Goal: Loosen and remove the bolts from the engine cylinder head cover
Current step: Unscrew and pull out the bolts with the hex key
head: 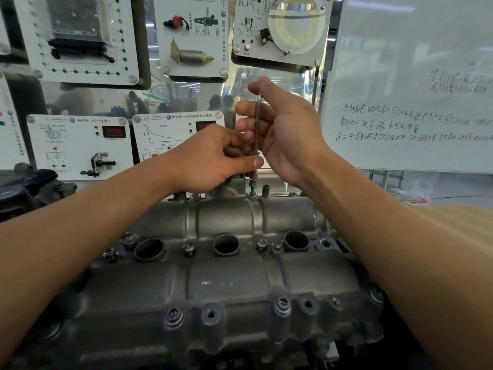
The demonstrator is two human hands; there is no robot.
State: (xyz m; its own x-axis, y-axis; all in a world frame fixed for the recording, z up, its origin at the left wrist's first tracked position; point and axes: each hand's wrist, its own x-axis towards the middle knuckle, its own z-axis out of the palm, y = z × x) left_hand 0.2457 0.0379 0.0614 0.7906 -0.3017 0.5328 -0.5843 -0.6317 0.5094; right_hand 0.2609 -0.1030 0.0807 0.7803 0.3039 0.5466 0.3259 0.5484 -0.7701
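Left hand (210, 156) pinches thin key (257, 124) low; right hand (282, 134), half-curled, holds top; tip indistinct.

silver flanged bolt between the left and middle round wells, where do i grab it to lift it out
Pinch the head of the silver flanged bolt from straight above. It stands upright, head apparently raised off the grey metal cylinder head cover, and dark round wells flank it, so a side approach looks cramped. Left hand and right hand both hold the thin grey rod tool.
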